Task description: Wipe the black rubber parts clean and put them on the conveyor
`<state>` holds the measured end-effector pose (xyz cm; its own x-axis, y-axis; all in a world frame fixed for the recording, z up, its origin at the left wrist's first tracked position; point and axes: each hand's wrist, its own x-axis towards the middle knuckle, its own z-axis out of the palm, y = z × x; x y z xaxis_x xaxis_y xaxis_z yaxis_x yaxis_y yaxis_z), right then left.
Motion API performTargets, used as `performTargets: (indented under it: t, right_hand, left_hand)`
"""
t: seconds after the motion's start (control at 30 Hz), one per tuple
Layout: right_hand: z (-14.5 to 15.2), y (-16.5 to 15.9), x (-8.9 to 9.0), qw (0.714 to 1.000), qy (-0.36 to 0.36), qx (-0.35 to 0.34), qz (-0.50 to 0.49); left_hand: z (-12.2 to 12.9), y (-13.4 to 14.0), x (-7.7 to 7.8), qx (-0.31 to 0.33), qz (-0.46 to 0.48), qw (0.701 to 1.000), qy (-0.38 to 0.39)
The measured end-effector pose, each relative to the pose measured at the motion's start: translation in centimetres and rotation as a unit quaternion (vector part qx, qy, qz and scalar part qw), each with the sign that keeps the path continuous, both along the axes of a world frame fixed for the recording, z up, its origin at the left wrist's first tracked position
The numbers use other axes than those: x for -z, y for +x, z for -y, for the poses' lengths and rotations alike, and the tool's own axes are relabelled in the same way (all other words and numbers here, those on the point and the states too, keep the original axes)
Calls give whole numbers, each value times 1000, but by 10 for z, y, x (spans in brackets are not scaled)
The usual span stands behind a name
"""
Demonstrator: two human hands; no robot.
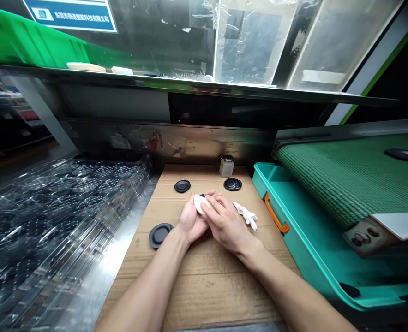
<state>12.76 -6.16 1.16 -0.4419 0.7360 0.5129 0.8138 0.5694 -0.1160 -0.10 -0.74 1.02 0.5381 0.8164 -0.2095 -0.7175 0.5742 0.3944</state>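
Where two hands meet, head view: right hand (226,225) fingers together, pressed on the white rounded piece (199,203); left hand (190,221) fingers cup its underside, partly hidden.
Black oval disc (159,235): left of the fingers.
Crumpled white cloth (247,216): just right of the fingers.
White rounded piece: might slip onto the brown cardboard-covered tabletop (218,295) if the cupping fingers loosen.

A blue-and-white sign (73,16) on the dark panel (155,39) reads "东莞市…科技有限公司", some middle characters too blurred.
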Motion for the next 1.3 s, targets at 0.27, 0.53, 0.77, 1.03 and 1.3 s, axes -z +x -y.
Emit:
performTargets:
  t: [0.27, 0.53, 0.77, 1.03, 1.3]
  right_hand:
    - [-15, 23, 12, 988, 11, 127, -92]
    - [-9, 18, 21, 989, -101, 105, -25]
    - [-13, 28, 12, 980, -76, 185, -2]
    - [-24, 51, 12, 921, -153, 348, 89]
    - [-25, 47, 13, 942, -143, 305, 10]
  left_hand:
    - [-12, -13, 6, -82, -28, 992, -94]
    - [-6, -21, -9, -57, 36, 990, -122]
    - [-3, -22, -16, -19, 60, 991, -121]
    - [-3, -18, -15, -36, 16, 990, -132]
    - [5, 1, -5, -131, -274, 931, 201]
